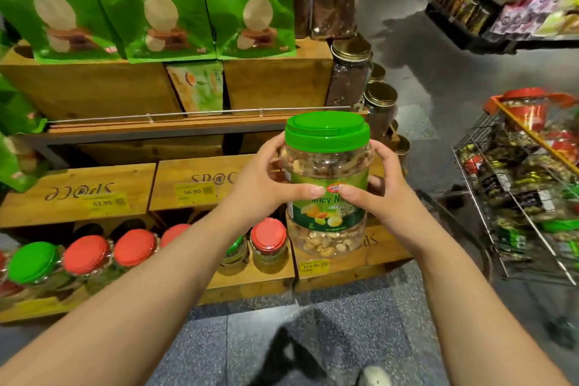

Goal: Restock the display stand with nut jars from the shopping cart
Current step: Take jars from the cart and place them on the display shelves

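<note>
Both hands held one green-lidded nut jar (327, 185) upright in front of the stand (219, 178) — the left hand (266, 188) and the right hand (380, 197) each had fingers curled round its sides, thumbs meeting on the label. The jar hung above the lower crate (360, 263), just right of a row of smaller jars (269, 241) with red and green lids. The cart (526, 185) stood to the right, packed with goods.

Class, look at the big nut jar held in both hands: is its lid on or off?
On. The green lid sits flat atop the nut jar, covering its mouth, nuts visible beneath.
</note>
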`<state>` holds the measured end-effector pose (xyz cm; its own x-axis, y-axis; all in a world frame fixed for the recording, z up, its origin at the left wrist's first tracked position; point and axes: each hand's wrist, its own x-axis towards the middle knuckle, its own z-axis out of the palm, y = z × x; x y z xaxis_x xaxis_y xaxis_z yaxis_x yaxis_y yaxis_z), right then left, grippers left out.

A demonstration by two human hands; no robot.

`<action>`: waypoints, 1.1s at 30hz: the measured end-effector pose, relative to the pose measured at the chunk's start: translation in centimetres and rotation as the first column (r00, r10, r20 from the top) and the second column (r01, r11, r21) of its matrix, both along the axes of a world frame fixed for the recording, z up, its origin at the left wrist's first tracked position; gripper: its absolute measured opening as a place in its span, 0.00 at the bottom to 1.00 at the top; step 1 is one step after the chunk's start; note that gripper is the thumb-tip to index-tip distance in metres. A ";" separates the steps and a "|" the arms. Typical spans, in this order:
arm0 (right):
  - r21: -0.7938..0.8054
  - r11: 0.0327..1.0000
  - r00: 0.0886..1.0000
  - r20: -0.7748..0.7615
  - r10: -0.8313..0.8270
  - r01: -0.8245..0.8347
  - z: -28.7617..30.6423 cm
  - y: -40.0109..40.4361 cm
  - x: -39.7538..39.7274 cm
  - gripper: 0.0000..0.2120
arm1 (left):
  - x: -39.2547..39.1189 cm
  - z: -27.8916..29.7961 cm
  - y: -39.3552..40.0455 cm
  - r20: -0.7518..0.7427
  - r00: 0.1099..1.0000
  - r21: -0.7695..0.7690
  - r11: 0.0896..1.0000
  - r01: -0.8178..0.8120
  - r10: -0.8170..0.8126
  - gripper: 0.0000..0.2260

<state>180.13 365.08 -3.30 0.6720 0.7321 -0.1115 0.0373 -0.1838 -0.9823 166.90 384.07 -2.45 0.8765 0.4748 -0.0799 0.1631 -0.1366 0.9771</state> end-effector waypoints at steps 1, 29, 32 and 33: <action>-0.007 1.000 1.000 -0.001 0.000 0.000 -1.0 0.2 0.6 0.40 | 0.6 -1.1 0.2 0.004 1.000 0.007 1.000 0.011 -0.011 0.47; -0.218 0.973 0.997 0.016 0.081 -0.076 -32.1 1.8 11.9 0.51 | 9.5 -33.8 1.7 -0.058 0.998 0.048 0.998 0.034 -0.031 0.53; -0.241 0.968 0.995 0.051 0.091 -0.076 -34.9 1.7 12.3 0.53 | 10.0 -36.8 1.2 -0.064 0.997 0.052 0.998 0.045 -0.041 0.56; -0.245 0.966 0.994 0.058 0.096 -0.079 -35.8 1.6 12.5 0.54 | 10.1 -37.6 1.0 -0.062 0.997 0.060 0.997 0.042 -0.039 0.56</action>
